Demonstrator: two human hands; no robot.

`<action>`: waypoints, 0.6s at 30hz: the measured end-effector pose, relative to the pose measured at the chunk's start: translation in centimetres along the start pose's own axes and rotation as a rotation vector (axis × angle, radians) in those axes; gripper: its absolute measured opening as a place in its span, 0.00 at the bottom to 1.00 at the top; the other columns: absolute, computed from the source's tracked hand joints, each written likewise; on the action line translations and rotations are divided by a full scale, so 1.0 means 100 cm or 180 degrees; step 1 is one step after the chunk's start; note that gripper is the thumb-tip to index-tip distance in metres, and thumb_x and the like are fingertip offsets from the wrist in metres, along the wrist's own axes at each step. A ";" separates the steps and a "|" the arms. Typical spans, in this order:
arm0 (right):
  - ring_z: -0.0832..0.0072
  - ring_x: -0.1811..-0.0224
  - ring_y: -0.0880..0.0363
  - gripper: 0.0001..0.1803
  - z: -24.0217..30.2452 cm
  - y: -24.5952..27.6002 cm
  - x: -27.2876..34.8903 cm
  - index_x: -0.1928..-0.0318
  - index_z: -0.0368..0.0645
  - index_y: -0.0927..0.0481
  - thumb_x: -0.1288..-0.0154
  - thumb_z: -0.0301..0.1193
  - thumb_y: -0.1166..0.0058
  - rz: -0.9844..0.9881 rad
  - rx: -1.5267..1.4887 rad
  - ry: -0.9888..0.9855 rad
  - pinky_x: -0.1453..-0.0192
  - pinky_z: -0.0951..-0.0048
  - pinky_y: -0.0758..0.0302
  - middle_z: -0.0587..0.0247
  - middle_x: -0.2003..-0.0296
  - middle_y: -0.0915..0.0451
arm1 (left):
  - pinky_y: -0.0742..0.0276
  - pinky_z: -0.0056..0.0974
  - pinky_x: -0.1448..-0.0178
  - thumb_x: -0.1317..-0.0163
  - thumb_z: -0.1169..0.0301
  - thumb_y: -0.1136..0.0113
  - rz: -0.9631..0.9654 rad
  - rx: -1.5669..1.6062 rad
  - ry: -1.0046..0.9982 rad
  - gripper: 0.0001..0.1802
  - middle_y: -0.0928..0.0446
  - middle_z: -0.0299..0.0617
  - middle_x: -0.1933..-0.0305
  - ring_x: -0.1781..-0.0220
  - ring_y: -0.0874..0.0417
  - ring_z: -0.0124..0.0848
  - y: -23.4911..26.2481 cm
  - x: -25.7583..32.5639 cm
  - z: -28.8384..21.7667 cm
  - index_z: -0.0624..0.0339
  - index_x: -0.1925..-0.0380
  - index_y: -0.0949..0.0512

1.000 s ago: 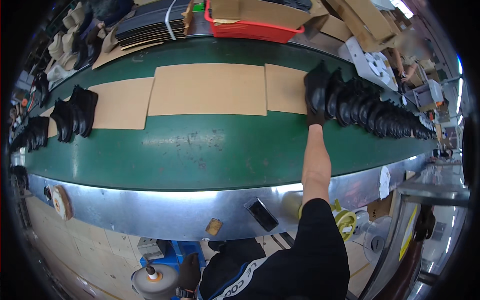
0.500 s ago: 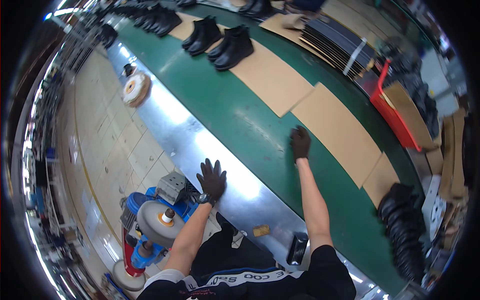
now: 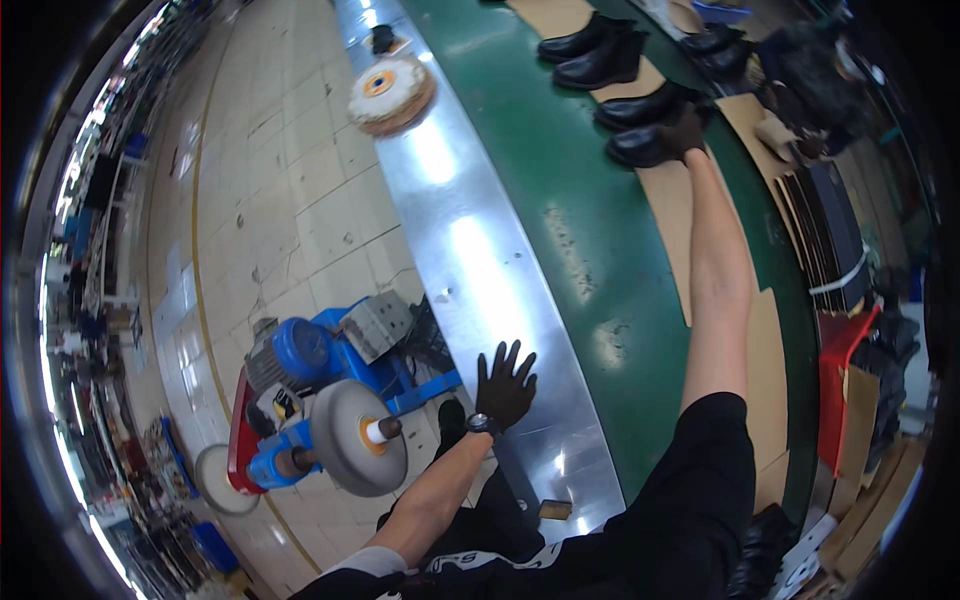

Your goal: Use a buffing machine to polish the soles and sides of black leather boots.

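In a dark glove, my left hand (image 3: 508, 388) lies flat on the shiny metal strip (image 3: 470, 235), fingers spread and holding nothing. My right hand (image 3: 686, 130), also dark-gloved, is stretched far forward to the shaft end of a pair of black boots (image 3: 642, 146) standing on brown cardboard (image 3: 668, 215). Its fingers blend into the dark leather, so their grip cannot be made out. Just beyond stands another pair of black boots (image 3: 600, 62).
A blue grinding machine (image 3: 300, 345) with a grey wheel (image 3: 358, 438) stands left of the strip. A round pale buffing wheel (image 3: 392, 95) and a small yellowish block (image 3: 555, 510) lie on the metal. Right are a red crate (image 3: 842, 385) and stacked dark sheets (image 3: 828, 235); a person (image 3: 815, 80) is beyond.
My right hand has moved from over the green surface forward to the boots. My left hand stays spread on the metal strip. The view has turned left.
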State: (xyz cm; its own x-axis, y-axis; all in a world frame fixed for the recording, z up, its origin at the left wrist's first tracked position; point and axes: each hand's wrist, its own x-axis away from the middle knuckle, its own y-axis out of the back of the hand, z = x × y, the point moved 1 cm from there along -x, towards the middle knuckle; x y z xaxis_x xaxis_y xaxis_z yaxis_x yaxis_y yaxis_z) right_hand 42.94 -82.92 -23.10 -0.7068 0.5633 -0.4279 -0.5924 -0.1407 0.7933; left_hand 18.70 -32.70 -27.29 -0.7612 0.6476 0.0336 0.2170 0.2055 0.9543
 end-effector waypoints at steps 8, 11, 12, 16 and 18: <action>0.55 0.58 0.24 0.17 0.050 0.110 0.069 0.63 0.44 0.21 0.46 0.43 0.49 0.0261 0.0302 -0.0516 0.54 0.60 0.28 0.50 0.63 0.22 | 0.58 0.60 0.35 0.41 0.57 0.54 0.0059 0.0228 0.0008 0.23 0.42 0.44 0.35 0.32 0.48 0.41 -0.007 -0.003 -0.006 0.47 0.45 0.31; 0.52 0.62 0.24 0.15 0.101 0.168 0.130 0.65 0.41 0.24 0.44 0.41 0.48 -0.0184 0.0201 -0.0144 0.60 0.59 0.27 0.50 0.68 0.22 | 0.58 0.60 0.35 0.40 0.55 0.55 0.0044 0.0268 0.0114 0.24 0.42 0.42 0.35 0.31 0.48 0.40 -0.008 -0.002 -0.004 0.47 0.44 0.32; 0.52 0.64 0.23 0.15 0.124 0.185 0.154 0.67 0.40 0.24 0.44 0.40 0.46 -0.0210 0.0043 -0.0102 0.62 0.61 0.28 0.49 0.70 0.22 | 0.57 0.58 0.34 0.39 0.54 0.56 0.0021 0.0273 0.0203 0.24 0.44 0.41 0.34 0.33 0.46 0.41 -0.010 -0.004 -0.002 0.47 0.44 0.33; 0.71 0.71 0.25 0.14 0.154 0.221 0.260 0.66 0.34 0.26 0.46 0.33 0.43 0.0038 -0.0949 -0.0939 0.63 0.70 0.28 0.55 0.74 0.23 | 0.47 0.47 0.35 0.37 0.63 0.54 -0.0826 0.2724 0.0977 0.26 0.39 0.46 0.37 0.34 0.42 0.38 -0.012 -0.027 0.002 0.52 0.39 0.41; 0.80 0.81 0.30 0.11 0.189 0.244 0.313 0.69 0.35 0.26 0.46 0.30 0.41 0.0219 -0.1600 -0.1602 0.76 0.77 0.32 0.63 0.79 0.26 | 0.39 0.45 0.38 0.33 0.61 0.61 -0.0431 0.6903 0.1492 0.28 0.39 0.48 0.37 0.35 0.40 0.37 0.041 -0.028 -0.010 0.53 0.35 0.52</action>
State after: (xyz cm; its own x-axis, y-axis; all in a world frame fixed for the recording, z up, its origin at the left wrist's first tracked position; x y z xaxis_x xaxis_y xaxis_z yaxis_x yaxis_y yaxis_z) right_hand 13.71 -53.32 -8.92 -0.5565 0.8301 -0.0361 -0.7450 -0.4793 0.4638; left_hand 21.13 -34.42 -23.21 -0.8019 0.4624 0.3784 0.0566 0.6892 -0.7223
